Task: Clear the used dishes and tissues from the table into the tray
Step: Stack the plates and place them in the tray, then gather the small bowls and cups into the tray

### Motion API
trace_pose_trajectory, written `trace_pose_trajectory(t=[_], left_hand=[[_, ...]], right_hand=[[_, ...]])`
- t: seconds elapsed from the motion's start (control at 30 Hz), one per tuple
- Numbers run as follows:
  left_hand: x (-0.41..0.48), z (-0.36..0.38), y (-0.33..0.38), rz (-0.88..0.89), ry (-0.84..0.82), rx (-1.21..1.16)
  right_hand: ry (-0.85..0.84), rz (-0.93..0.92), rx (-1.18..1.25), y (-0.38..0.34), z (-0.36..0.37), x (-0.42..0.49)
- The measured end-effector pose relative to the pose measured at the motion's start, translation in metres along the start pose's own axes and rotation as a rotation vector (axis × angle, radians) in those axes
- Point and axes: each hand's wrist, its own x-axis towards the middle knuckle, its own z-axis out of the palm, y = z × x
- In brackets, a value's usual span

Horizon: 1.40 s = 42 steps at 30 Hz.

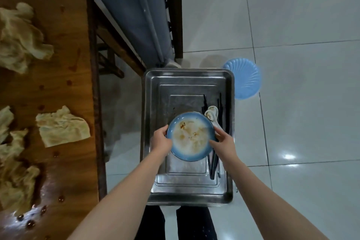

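1. Head view: left hand (162, 138) and right hand (222, 139) grip opposite rims of the round blue-rimmed, stained ceramic plate (191, 136), over the rectangular steel tray (187, 82).
2. Black chopsticks (220, 103) and white ceramic spoons (211, 114) lie in the tray just beyond the right hand.
3. Crumpled beige tissues (62, 128) lie on the brown wooden table (64, 25), well left of the left hand.

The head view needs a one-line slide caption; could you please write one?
Left hand and right hand hold a stained blue plate over the metal tray; crumpled tissues lie on the table.
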Motion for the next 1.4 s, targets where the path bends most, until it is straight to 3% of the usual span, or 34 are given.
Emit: trace_pose_trajectory(t=[0.27, 0.6, 1.0, 1.4], left_hand=[[0.008, 0.006, 0.000, -0.060, 0.001, 0.035], [0.003, 0.002, -0.005, -0.064, -0.092, 0.008], [-0.082, -0.050, 0.044, 0.187, -0.047, -0.162], [-0.176, -0.159, 0.072, 0.368, 0.181, -0.348]], right_hand=[[-0.047, 0.106, 0.010, 0.008, 0.001, 0.010], [-0.180, 0.095, -0.045, 0.008, -0.002, 0.004], [-0.159, -0.168, -0.157, -0.106, -0.015, -0.074], [-0.255, -0.422, -0.194, -0.212, 0.048, -0.171]])
